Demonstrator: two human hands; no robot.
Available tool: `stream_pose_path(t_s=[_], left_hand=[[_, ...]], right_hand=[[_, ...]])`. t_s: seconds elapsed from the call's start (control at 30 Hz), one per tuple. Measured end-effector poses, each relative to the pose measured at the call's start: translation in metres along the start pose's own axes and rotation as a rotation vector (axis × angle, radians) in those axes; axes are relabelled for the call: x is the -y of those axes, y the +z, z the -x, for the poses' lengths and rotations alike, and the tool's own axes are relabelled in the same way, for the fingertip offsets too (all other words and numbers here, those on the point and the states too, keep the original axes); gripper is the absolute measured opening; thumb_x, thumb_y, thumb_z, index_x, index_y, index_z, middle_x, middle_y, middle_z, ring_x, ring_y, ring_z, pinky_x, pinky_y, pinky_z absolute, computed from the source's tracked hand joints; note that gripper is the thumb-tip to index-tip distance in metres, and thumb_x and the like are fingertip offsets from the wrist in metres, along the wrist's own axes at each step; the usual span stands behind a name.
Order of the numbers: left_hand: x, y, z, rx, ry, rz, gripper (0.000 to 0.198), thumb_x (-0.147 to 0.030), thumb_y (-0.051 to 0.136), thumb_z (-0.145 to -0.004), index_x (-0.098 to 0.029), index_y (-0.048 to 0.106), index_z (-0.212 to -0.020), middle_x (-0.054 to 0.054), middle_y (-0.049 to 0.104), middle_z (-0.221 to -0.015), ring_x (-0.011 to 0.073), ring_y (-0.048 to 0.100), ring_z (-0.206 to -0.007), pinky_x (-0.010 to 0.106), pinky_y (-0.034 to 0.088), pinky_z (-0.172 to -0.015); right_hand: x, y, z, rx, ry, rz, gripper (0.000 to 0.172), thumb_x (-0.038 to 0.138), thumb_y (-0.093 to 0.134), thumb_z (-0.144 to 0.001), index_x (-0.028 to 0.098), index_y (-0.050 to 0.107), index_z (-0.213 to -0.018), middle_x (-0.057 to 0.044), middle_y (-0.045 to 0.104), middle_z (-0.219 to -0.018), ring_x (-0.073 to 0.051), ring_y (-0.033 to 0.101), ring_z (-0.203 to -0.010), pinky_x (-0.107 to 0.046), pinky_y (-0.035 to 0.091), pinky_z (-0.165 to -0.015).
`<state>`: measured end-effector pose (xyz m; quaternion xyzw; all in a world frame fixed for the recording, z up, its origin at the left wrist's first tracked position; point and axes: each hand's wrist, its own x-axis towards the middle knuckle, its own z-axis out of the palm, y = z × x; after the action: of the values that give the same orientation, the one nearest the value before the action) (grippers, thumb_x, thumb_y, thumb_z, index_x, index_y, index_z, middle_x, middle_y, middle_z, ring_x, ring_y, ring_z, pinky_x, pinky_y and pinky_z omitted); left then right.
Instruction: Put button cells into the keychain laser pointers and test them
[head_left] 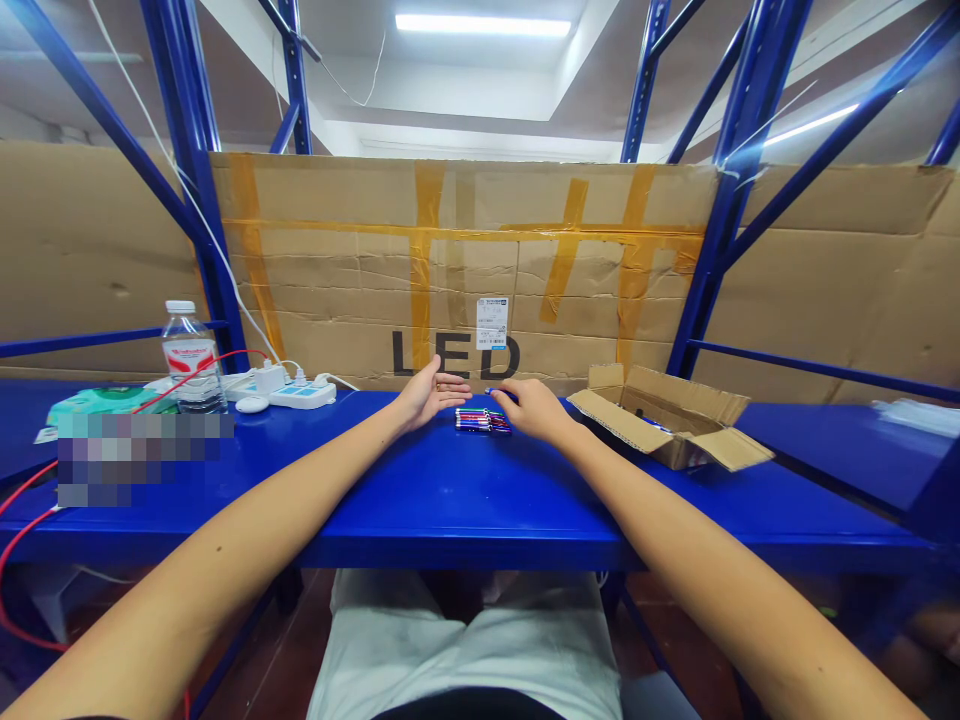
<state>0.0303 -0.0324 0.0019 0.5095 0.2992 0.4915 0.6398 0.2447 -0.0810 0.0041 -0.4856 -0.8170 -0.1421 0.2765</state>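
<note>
Several shiny pens (480,421) in red, blue and silver lie side by side on the blue table (465,500), in front of my two hands. My left hand (433,393) is just left of them, its fingers stretched out toward the right and nothing in it. On the other side, my right hand (529,405) pinches a small blue pen (492,392) between thumb and fingers, slightly behind the lying pens. Most of that pen is hidden by the fingers.
An open cardboard box (675,445) with dark and blue items stands at the right. On the left are a water bottle (192,360), a green packet (105,402), a power strip (304,393) and red cables. Cardboard (337,290) and blue posts rise behind the table.
</note>
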Motion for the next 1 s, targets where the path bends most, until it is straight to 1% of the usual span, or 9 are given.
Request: stream_pose_path(t_s=[0.2, 0.4, 0.57, 0.63, 0.73, 0.8, 1.0], left_hand=[[-0.0008, -0.0002, 0.0007, -0.008, -0.012, -0.001, 0.062, -0.055, 0.028, -0.098, -0.005, 0.065, -0.094, 0.022, 0.071, -0.093, 0.0264, 0.071, -0.09, 0.037, 0.053, -0.089], [-0.001, 0.0004, 0.001, 0.006, -0.008, -0.005, 0.061, -0.056, 0.027, -0.098, -0.007, 0.064, -0.095, 0.021, 0.071, -0.093, 0.0267, 0.071, -0.091, 0.037, 0.053, -0.089], [0.0003, -0.0011, -0.0001, 0.02, -0.003, -0.013, 0.063, -0.059, 0.028, -0.097, -0.008, 0.065, -0.093, 0.021, 0.071, -0.091, 0.0274, 0.071, -0.091, 0.039, 0.052, -0.092], [0.0006, -0.0017, -0.0006, 0.024, -0.001, -0.008, 0.062, -0.058, 0.029, -0.097, -0.008, 0.065, -0.093, 0.021, 0.071, -0.091, 0.0273, 0.07, -0.091, 0.039, 0.051, -0.093], [0.0008, -0.002, -0.0008, 0.022, 0.0, -0.008, 0.061, -0.058, 0.03, -0.097, -0.008, 0.065, -0.094, 0.021, 0.071, -0.092, 0.0275, 0.07, -0.092, 0.04, 0.051, -0.093], [0.0007, -0.0017, -0.0007, 0.019, -0.001, -0.012, 0.061, -0.058, 0.03, -0.097, -0.007, 0.065, -0.094, 0.021, 0.071, -0.094, 0.0277, 0.07, -0.093, 0.04, 0.051, -0.093], [0.0004, -0.0004, 0.0004, 0.018, 0.002, -0.018, 0.065, -0.058, 0.027, -0.098, -0.006, 0.065, -0.092, 0.022, 0.071, -0.093, 0.0275, 0.07, -0.092, 0.04, 0.051, -0.094]], right_hand=[[0.0004, 0.0008, 0.0002, 0.081, -0.012, 0.047, 0.034, 0.037, 0.045, -0.096, 0.018, 0.07, -0.083, -0.009, 0.073, -0.085, -0.019, 0.064, -0.076, -0.028, 0.031, -0.061], [-0.0019, 0.0017, -0.0004, 0.002, 0.014, -0.03, 0.034, 0.036, 0.043, -0.097, 0.019, 0.071, -0.088, -0.008, 0.074, -0.089, -0.019, 0.064, -0.078, -0.027, 0.034, -0.065], [-0.0033, 0.0022, -0.0009, -0.084, 0.048, -0.125, 0.033, 0.036, 0.045, -0.097, 0.017, 0.072, -0.095, -0.011, 0.074, -0.094, -0.021, 0.065, -0.084, -0.027, 0.039, -0.071], [-0.0045, 0.0028, -0.0014, -0.07, 0.05, -0.155, 0.033, 0.035, 0.045, -0.096, 0.017, 0.072, -0.091, -0.01, 0.074, -0.092, -0.02, 0.065, -0.081, -0.027, 0.039, -0.069], [-0.0064, 0.004, -0.0019, 0.012, 0.043, -0.196, 0.032, 0.034, 0.048, -0.095, 0.017, 0.072, -0.084, -0.009, 0.074, -0.088, -0.018, 0.062, -0.075, -0.026, 0.037, -0.064], [-0.0073, 0.0049, -0.0023, 0.029, 0.042, -0.216, 0.031, 0.033, 0.048, -0.094, 0.016, 0.072, -0.082, -0.009, 0.074, -0.087, -0.017, 0.061, -0.073, -0.026, 0.036, -0.063], [-0.0081, 0.0052, -0.0028, -0.086, 0.007, -0.286, 0.032, 0.034, 0.047, -0.095, 0.016, 0.071, -0.084, -0.009, 0.074, -0.087, -0.018, 0.062, -0.076, -0.026, 0.038, -0.068]])
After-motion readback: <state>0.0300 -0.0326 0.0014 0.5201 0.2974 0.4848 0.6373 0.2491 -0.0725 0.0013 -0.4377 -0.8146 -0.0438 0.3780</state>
